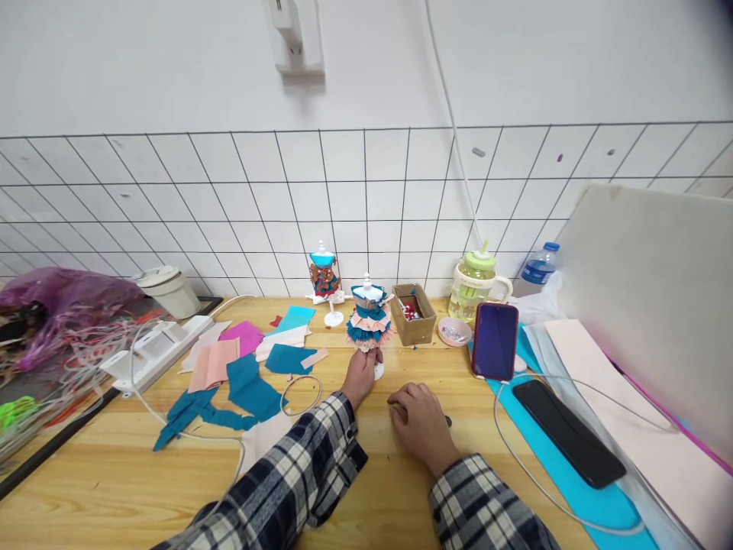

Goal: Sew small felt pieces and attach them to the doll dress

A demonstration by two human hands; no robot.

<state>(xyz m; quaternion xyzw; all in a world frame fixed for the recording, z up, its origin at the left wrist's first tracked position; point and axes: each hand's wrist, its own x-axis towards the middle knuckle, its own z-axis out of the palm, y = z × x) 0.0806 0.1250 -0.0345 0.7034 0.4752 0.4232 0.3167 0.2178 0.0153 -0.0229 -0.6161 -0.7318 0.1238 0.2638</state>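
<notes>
My left hand [362, 376] is closed around the white stand of a miniature dress form, below its skirt. The small dress form [369, 315] stands upright, wearing a tiered teal and pale pink ruffled paper dress. Resting on the table to its right, my right hand [422, 424] has its fingers curled over a slim tool [448, 421]. Only a dark end and a yellowish bit of that tool show; the palm hides the rest. Behind, a second miniature dress form [324, 279] in blue and brown stands by the wall, touched by neither hand.
Teal, pink and magenta paper scraps [252, 386] lie left, near a white power strip [160, 351]. A cardboard box [414, 325], pink dish [455, 331], green-lidded jug [478, 283] and propped phone [495, 341] stand right. A black phone [566, 431] lies on paper sheets; a white cable loops around.
</notes>
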